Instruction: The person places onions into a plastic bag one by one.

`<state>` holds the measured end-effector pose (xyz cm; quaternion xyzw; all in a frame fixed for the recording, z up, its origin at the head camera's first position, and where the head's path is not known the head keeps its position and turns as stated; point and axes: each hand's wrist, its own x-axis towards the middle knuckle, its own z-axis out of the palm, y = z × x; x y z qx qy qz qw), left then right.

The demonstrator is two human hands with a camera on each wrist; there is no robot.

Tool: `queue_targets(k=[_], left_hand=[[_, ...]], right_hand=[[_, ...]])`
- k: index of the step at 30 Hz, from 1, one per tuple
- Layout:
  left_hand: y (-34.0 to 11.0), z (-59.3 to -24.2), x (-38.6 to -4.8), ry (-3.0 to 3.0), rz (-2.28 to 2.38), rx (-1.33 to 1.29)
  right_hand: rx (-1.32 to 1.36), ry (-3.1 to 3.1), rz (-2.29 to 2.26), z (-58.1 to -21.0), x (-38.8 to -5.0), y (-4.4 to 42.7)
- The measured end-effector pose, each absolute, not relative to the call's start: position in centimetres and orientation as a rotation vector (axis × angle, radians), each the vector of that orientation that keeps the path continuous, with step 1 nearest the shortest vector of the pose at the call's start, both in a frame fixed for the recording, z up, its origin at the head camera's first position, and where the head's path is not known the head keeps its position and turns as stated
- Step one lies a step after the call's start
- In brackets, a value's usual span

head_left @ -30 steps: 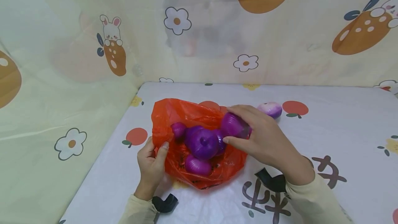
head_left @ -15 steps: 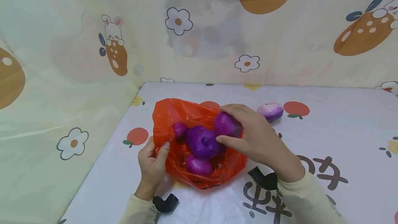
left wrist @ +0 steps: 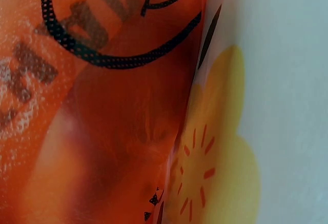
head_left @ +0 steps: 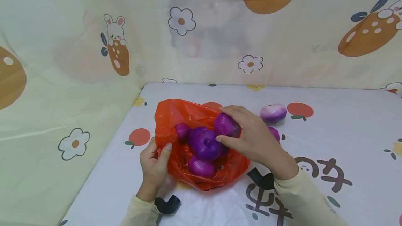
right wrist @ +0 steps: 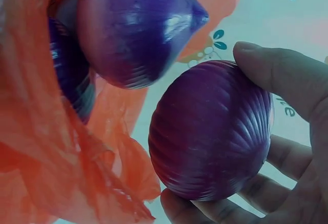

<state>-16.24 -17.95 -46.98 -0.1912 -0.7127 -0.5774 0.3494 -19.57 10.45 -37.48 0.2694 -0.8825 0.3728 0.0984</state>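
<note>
In the head view an orange-red plastic bag (head_left: pixel 176 114) lies with its mouth facing up, several purple onions (head_left: pixel 207 145) inside. The left hand (head_left: pixel 154 165) pinches the bag's left rim between thumb and fingers. A purple onion (head_left: pixel 226 125) is held by the right hand (head_left: pixel 255 138) over the bag's right side. The right wrist view shows this ribbed onion (right wrist: pixel 210 131) between the thumb and fingers of the right hand (right wrist: pixel 292 147), beside the bag (right wrist: pixel 77 167). Only the bag's printed side (left wrist: pixel 128 111) fills the left part of the left wrist view; the left hand is hidden there.
A pale purple-and-white onion (head_left: pixel 273 113) lies on the patterned white tablecloth (head_left: pixel 339 121) to the right of the bag. Another purple onion (head_left: pixel 274 133) is partly hidden behind the right hand. Patterned curtains stand behind and at the left.
The right hand has moved left with its onion, further over the bag. A purple onion on the table behind that hand has come into view. The left hand keeps its hold.
</note>
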Motion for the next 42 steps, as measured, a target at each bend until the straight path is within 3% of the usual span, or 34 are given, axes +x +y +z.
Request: queue_targets(k=[42], left_hand=[[-17.9,-47.0,-16.2,-1.849,-1.511,-0.481]], right_hand=[[0.832,-2.738,1.003,-39.0,-19.9,9.9]])
